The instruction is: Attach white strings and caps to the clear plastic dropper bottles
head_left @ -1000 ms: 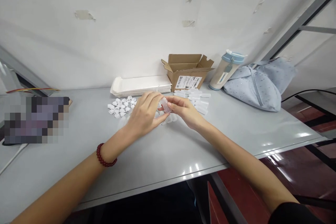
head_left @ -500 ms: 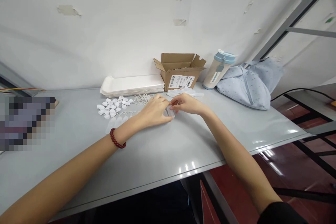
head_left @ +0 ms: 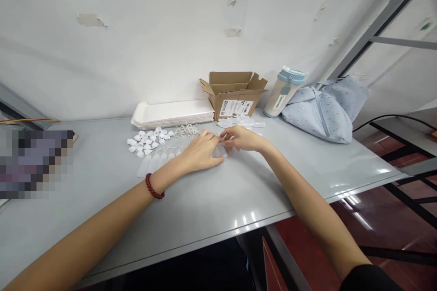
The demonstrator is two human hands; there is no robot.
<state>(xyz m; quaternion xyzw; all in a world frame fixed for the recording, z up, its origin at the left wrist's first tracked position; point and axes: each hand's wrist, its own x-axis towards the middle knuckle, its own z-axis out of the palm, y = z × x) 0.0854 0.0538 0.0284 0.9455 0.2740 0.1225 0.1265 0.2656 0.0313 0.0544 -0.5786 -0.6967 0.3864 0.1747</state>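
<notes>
My left hand [head_left: 199, 151] rests low on the grey table [head_left: 205, 200], fingers curled round a small translucent plastic bottle [head_left: 220, 151]. My right hand [head_left: 243, 138] meets it from the right, fingertips pinched at the same bottle. A scatter of small white caps [head_left: 147, 140] lies to the left of my hands. A row of finished-looking translucent bottles [head_left: 154, 162] lies in front of the caps. More clear bottles [head_left: 245, 122] lie behind my right hand. A red bead bracelet sits on my left wrist.
A stack of white trays [head_left: 172, 113] and an open cardboard box [head_left: 232, 94] stand against the wall. A blue-lidded tumbler [head_left: 282, 92] and a light blue cloth bag [head_left: 322, 108] are at the back right. The table edge runs close on the right.
Both hands have come down from a raised hold to the table surface with the small bottle. The camera view has shifted slightly to the right.
</notes>
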